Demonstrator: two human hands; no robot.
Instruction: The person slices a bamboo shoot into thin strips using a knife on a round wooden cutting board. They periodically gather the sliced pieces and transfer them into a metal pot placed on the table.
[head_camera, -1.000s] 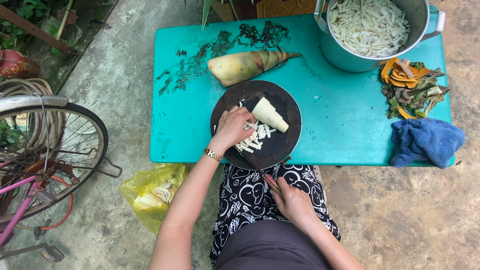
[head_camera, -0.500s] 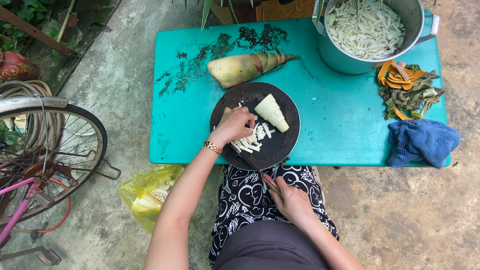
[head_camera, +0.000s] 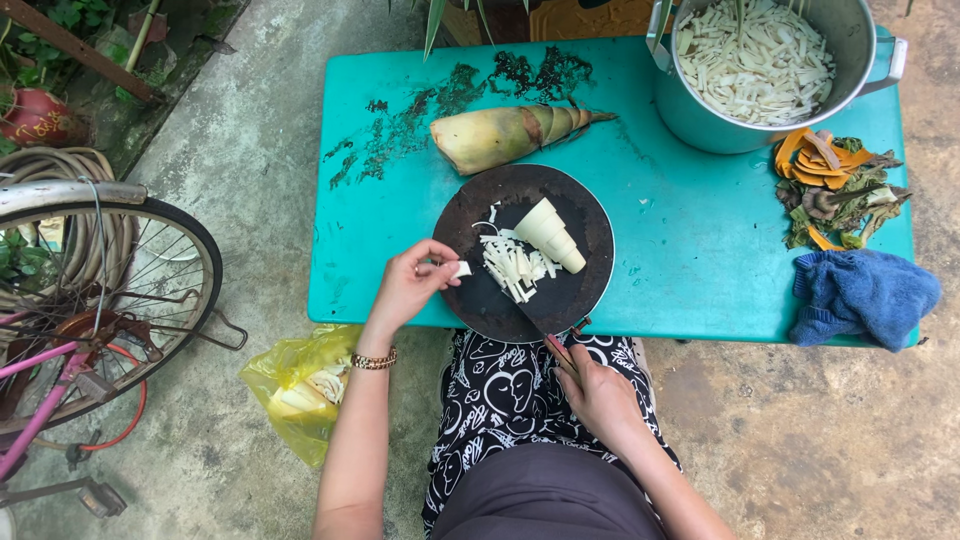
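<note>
A round dark cutting board (head_camera: 590, 215) lies at the near edge of a turquoise table (head_camera: 690, 240). On it are a peeled pale bamboo shoot piece (head_camera: 550, 233) and a small pile of cut strips (head_camera: 515, 268). My left hand (head_camera: 412, 285) is at the board's left rim, pinching a small white bamboo piece (head_camera: 462, 268). My right hand (head_camera: 597, 392) rests over my lap and grips a knife handle (head_camera: 560, 352), whose dark blade lies on the board. An unpeeled bamboo shoot (head_camera: 505, 133) lies behind the board.
A metal pot (head_camera: 700, 115) full of white bamboo strips stands at the table's far right. Peel scraps (head_camera: 835, 185) and a blue cloth (head_camera: 865, 295) lie at the right edge. A yellow plastic bag (head_camera: 295, 385) sits on the ground beside me; a bicycle wheel (head_camera: 120, 290) stands left.
My left hand has moved left, off the strips on the board to its left rim, now holding a small white piece. My right hand has stayed over my lap.
</note>
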